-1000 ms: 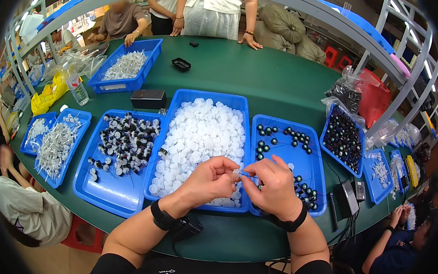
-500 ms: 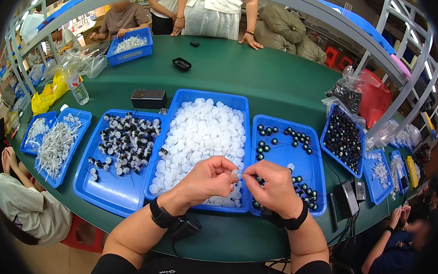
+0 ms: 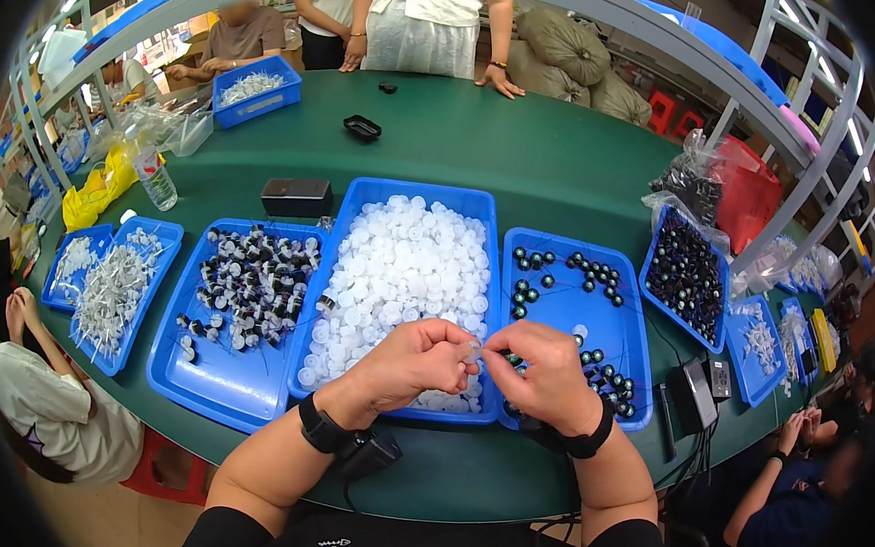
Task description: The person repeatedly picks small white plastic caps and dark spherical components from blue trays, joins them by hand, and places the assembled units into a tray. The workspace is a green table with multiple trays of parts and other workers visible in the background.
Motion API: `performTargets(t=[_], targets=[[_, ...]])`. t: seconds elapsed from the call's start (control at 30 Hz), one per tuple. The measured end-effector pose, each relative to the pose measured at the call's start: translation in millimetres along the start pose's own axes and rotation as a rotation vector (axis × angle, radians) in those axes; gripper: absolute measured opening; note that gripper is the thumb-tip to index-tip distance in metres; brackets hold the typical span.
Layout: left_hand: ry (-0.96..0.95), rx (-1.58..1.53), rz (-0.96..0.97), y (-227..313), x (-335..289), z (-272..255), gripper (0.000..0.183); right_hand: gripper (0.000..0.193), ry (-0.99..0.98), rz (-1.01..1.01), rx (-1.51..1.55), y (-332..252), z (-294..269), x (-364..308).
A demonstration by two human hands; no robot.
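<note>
Left grip (image 3: 425, 360) pinches one translucent piece (image 3: 473, 352), right grip (image 3: 546, 369) seemingly too.

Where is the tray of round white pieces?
In the head view, the tray is central, partly behind the left hand, left of the bead tray.

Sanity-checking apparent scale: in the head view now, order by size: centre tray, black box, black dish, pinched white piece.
1. Centre tray
2. Black box
3. Black dish
4. Pinched white piece, partly covered
</note>
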State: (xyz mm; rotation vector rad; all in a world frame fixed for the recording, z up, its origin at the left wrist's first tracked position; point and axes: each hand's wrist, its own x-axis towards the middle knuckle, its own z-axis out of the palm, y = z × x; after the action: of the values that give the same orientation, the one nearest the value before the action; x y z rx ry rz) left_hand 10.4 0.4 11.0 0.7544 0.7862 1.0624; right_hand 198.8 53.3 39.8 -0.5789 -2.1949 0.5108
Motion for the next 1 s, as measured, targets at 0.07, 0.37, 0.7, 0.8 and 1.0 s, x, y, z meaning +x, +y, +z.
performTargets(t=[0.07,0.37,0.7,0.8,1.0], targets=[[0.004,-0.004,-0.017,0.7,0.1,1.3,0.017,0.005,0.002,-0.005,0.002,-0.1,0.1,-0.6],[0.018,0.011,-0.032,3.4,-1.0,5.4,0.015,0.007,0.020,-0.034,-0.043,-3.7,-1.8,-0.3],[0.031,0.200,0.118,1.4,-3.5,7.3,0.022,0.008,0.045,-0.057,-0.063,-6.9,-0.2,-0.7],[0.059,0.074,0.105,1.2,-2.8,8.3,0.022,0.007,0.052,-0.015,-0.037,-6.9,-1.3,-1.1],[0.041,0.097,0.099,2.1,-2.4,6.3,0.022,0.007,0.042,-0.031,-0.021,-6.1,-0.4,-1.4]])
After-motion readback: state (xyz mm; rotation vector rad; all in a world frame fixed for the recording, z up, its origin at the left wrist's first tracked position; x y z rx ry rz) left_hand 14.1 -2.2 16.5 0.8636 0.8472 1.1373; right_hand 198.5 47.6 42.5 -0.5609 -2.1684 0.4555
